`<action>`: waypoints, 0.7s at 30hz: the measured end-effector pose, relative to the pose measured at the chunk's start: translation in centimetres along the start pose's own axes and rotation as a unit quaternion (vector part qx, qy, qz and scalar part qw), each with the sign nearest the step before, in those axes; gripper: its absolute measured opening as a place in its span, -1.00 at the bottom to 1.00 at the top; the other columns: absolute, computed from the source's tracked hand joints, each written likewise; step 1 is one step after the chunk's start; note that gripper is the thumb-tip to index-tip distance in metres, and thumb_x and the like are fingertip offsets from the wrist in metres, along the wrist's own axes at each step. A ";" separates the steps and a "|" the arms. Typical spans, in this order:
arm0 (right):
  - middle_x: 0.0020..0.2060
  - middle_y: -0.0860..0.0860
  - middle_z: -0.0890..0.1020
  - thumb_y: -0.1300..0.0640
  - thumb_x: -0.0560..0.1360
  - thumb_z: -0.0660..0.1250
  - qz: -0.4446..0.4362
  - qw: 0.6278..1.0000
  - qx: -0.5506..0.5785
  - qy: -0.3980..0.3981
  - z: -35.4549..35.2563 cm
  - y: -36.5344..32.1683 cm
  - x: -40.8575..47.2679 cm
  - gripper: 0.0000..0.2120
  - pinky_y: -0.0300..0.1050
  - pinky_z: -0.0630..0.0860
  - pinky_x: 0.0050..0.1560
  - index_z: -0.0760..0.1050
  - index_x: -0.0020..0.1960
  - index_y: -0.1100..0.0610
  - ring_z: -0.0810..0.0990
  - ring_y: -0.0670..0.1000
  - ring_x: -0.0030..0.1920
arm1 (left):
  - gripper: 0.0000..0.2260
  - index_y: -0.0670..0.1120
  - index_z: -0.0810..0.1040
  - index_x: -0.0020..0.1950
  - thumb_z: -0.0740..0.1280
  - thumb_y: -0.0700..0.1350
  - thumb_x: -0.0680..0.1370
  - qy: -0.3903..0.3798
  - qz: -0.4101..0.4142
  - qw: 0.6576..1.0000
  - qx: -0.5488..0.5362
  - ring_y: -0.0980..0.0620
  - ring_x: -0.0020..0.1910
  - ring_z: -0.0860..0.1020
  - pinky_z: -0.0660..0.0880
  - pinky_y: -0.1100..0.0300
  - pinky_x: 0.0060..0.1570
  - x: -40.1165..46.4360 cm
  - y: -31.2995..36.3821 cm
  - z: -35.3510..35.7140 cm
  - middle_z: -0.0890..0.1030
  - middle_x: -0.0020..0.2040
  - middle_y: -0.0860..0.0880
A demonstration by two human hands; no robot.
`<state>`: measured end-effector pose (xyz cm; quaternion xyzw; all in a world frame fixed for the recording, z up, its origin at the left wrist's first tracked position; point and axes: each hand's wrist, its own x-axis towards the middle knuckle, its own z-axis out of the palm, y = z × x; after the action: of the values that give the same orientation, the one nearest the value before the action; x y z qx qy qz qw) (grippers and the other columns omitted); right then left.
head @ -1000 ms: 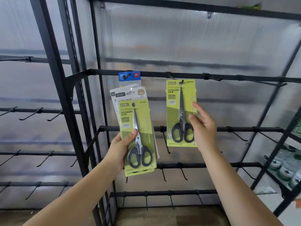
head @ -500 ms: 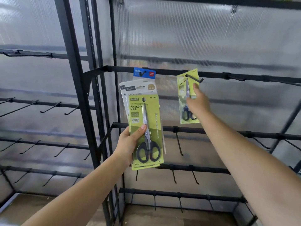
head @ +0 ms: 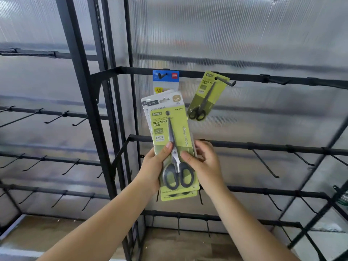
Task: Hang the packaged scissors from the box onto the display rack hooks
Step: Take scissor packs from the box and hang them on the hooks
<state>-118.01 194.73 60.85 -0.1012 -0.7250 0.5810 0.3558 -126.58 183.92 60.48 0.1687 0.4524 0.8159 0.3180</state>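
One green pack (head: 204,96) already hangs from a hook (head: 226,82) on the rack's (head: 79,76) top bar, at about one o'clock from the hands, tilted with its handles low and toward seven o'clock. The step in hand looks like taking the next pack off the stack (head: 174,147) for hanging. The left hand (head: 153,167) grips the stack from its left edge, thumb across the front pack's face beside the blades. The right hand (head: 204,163) pinches the right edge of the front pack, thumb on the face near the pivot and fingers curled behind; whether it has only the front card or more than one I cannot tell. The stack stands nearly upright in front of the second bar, its long axis running from six to twelve o'clock with a slight lean toward eleven: blade tips and hang hole up, black handles down. At least two more cards show behind, fanned out at the top and bottom. A blue card (head: 165,80) hangs on the hook at twelve o'clock from the stack. The next move, as I judge it, calls for sliding the front pack clear to the right, keeping its hole uppermost, and threading it on a hook tip; the upturned tip would need the card lifted over it.
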 end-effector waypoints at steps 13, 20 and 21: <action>-0.18 -0.14 0.68 0.28 0.56 0.23 -0.068 0.980 0.132 0.130 -1.5 -0.1 -0.2 -0.73 -0.31 0.52 -0.07 0.62 -0.08 -0.03 0.60 -0.17 -0.12 | -0.62 -0.07 0.54 0.22 0.33 0.04 0.45 0.007 -0.013 0.996 -0.089 -0.10 -0.04 0.67 0.60 0.11 -0.29 -1.0 -0.7 2.1 0.67 0.08 -0.12; -0.40 -0.19 0.56 0.27 0.56 0.22 -0.113 0.973 0.078 0.185 -4.0 -0.8 -0.1 -0.78 -0.38 0.41 -0.25 0.50 -0.20 0.05 0.45 -0.23 -0.34 | -0.68 -0.07 0.57 0.17 0.35 0.01 0.46 0.047 0.006 0.995 -0.084 -0.11 -0.11 0.68 0.60 0.07 -0.31 -0.6 -0.5 2.0 0.68 0.03 -0.13; -0.41 -0.19 0.55 0.27 0.56 0.22 -0.125 0.971 0.071 0.190 -4.6 -1.1 0.1 -0.79 -0.39 0.40 -0.26 0.48 -0.21 0.06 0.44 -0.24 -0.35 | -0.70 -0.06 0.58 0.14 0.35 0.01 0.45 0.046 0.009 0.995 -0.084 -0.10 -0.13 0.68 0.59 0.08 -0.33 -0.5 -0.4 2.0 0.69 0.00 -0.12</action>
<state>-114.89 197.99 62.20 -0.0927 -0.6076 0.5523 0.5632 -124.95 184.98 61.18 0.1079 0.3946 0.8609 0.3023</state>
